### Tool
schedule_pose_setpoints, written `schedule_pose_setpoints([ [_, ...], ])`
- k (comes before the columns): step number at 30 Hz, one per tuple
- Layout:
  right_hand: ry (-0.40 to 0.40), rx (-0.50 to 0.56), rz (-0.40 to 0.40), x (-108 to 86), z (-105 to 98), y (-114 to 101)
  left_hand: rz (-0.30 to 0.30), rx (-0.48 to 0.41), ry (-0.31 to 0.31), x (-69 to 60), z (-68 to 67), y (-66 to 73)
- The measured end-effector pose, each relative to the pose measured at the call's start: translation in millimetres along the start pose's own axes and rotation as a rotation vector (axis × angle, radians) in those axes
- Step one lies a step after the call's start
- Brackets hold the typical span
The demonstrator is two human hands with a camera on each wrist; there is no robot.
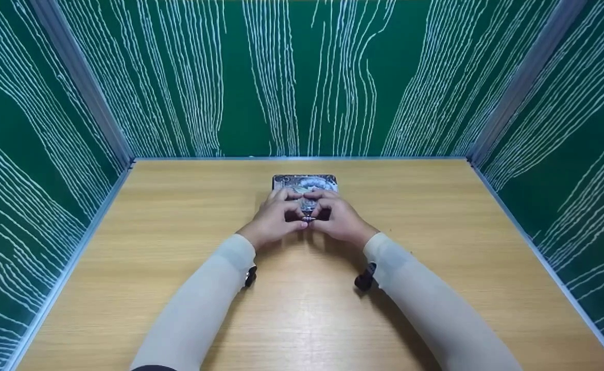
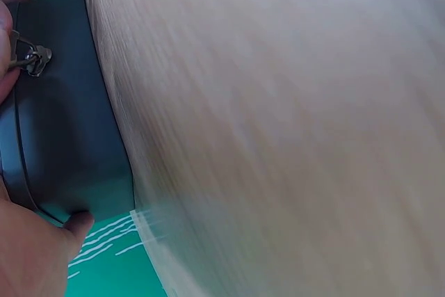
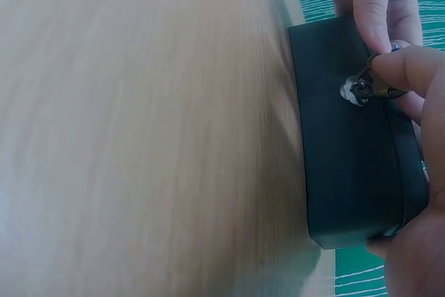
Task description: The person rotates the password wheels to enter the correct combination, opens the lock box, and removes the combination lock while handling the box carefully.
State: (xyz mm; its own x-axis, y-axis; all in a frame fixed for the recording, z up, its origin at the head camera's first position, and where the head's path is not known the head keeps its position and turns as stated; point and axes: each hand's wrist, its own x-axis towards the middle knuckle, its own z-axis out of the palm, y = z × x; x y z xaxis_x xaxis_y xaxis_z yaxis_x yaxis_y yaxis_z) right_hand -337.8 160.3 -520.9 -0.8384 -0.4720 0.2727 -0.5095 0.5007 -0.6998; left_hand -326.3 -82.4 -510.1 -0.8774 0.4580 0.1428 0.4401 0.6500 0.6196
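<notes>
A small dark box with a patterned grey lid stands on the table. In the right wrist view its plain black front carries a metal clasp with a wire loop. My left hand grips the box from the left, its thumb at the clasp. From the right side, my right hand grips it too, thumb and curled index finger at the wire loop. Both thumb tips nearly meet at the front middle. In the left wrist view a fingertip presses against the box's end. The hands cover part of the lid.
The wooden table reaches to green walls with white wavy lines on three sides. Grey metal posts stand at the back corners. Dark wrist straps hang below both sleeves.
</notes>
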Motion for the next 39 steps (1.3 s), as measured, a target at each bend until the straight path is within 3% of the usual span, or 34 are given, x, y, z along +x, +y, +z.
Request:
schedule_pose_setpoints([
  [31,-0.005,0.014,0.026,0.7,1.3,-0.1,-0.033,-0.013,-0.002,-1.1,-0.2,1.3],
  [39,0.004,0.014,-0.017,0.7,0.4,0.7,-0.021,-0.005,-0.008,-0.5,-0.8,0.7],
])
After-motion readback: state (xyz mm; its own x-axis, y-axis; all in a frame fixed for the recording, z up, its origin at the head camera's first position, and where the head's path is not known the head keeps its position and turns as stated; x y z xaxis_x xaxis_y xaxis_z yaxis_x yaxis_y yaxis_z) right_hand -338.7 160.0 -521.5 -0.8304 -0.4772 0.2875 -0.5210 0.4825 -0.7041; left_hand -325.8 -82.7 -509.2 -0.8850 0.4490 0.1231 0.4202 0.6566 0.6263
